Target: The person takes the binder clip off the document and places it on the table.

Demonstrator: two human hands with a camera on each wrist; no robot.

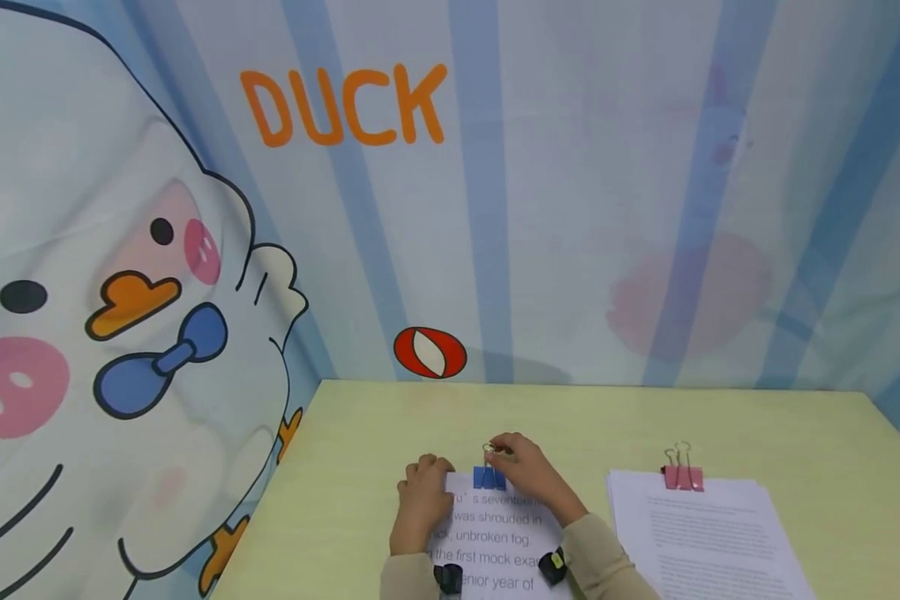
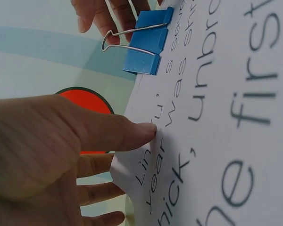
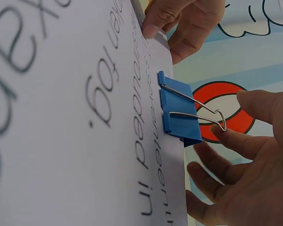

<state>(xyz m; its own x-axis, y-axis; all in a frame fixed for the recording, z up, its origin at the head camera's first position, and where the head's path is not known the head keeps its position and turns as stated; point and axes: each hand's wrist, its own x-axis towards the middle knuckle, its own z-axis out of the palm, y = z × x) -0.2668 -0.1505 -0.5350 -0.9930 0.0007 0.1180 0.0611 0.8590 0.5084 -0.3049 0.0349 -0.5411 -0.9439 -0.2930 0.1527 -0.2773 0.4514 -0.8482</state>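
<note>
Blue clip (image 1: 489, 478) sits on the top edge of the paper (image 1: 495, 548), so clipping looks done; only its outstretched handle (image 3: 219, 113) seems left unfolded. The left hand (image 1: 424, 500) pinches the paper near its corner; the right hand (image 1: 534, 475), fingers loose, is at the handle.

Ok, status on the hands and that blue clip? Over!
Left hand gripping printed paper near its top left corner. Right hand at the wire handle of the blue binder clip. Clip on top edge, nothing blocking it.
</note>
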